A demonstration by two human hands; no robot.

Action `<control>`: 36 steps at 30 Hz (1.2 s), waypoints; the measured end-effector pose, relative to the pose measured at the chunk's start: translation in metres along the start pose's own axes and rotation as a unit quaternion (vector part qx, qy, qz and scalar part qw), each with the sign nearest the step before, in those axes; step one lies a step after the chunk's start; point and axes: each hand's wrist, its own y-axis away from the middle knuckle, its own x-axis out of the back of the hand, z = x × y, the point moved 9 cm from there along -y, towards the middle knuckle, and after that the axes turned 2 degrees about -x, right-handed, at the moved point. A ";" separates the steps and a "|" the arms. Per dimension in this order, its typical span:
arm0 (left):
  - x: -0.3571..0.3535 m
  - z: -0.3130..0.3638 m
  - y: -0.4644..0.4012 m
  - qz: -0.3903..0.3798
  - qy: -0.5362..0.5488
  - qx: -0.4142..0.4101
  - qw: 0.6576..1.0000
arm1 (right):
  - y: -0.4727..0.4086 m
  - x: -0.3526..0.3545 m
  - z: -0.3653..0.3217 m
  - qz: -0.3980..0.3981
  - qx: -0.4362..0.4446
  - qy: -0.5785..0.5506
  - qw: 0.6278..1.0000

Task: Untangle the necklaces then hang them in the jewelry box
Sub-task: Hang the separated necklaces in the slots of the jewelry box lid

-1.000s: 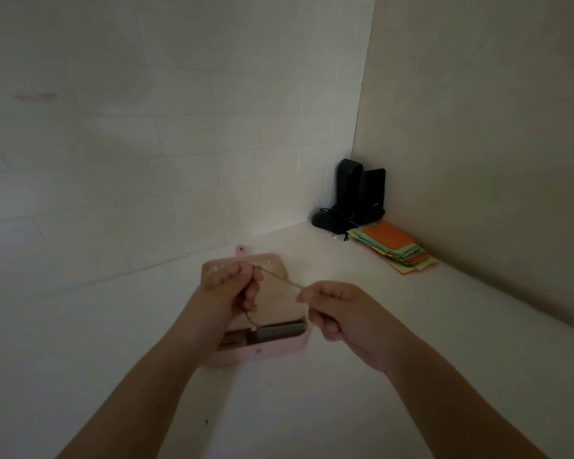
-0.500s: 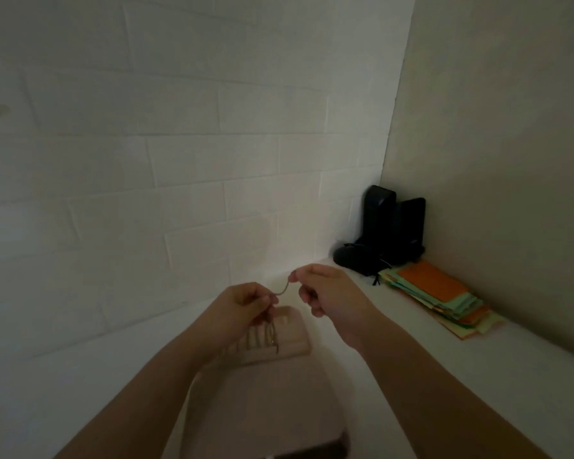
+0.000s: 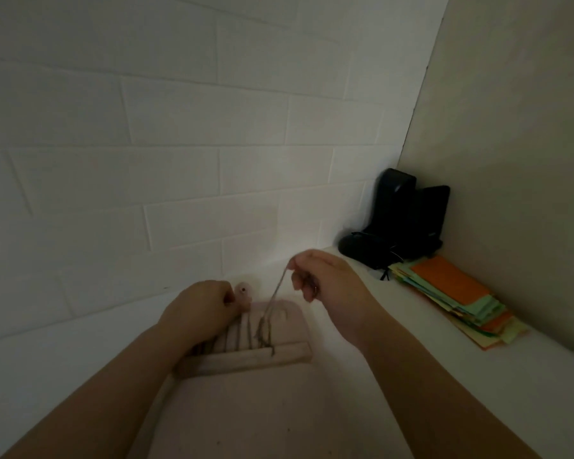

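Pink jewelry box [image 3: 279, 326] lay open on the white worktop [image 3: 411, 376], lid propped back toward the brick wall. Several necklaces [image 3: 246, 336] already hung in a row inside the lid, lower ends tucked behind its pocket. Right hand [image 3: 328, 286] was raised above the lid, thumb and forefinger pinched on a thin chain [image 3: 277, 289] that ran taut down to the hooks. Left hand [image 3: 203, 313] rested on the lid's upper left edge, fingers curled by the snap tab (whether it gripped anything could not be told; light was dim). Judged step: seating this chain on its hook. Best done with light tension, the lid steadied, and the chain lowered straight so it would not cross its neighbours
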 end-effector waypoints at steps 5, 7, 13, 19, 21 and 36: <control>0.015 0.011 0.003 0.023 0.021 -0.042 0.999 | -0.005 -0.003 -0.038 -0.012 0.047 -0.025 0.998; 0.027 0.016 0.007 0.045 0.016 -0.055 0.997 | -0.006 -0.001 -0.048 -0.008 0.055 -0.026 0.998; 0.063 0.038 0.022 0.101 0.069 -0.102 0.987 | -0.002 0.008 -0.063 0.012 0.071 -0.001 0.997; 0.077 0.053 0.033 0.124 0.024 -0.114 0.985 | 0.013 0.002 -0.060 -0.035 0.070 0.015 0.997; 0.081 0.059 0.037 0.138 0.002 -0.126 0.982 | 0.018 0.003 -0.060 -0.036 0.065 0.024 0.997; 0.071 0.073 0.062 0.240 -0.068 -0.079 0.965 | 0.031 0.007 -0.041 0.051 0.054 0.221 0.972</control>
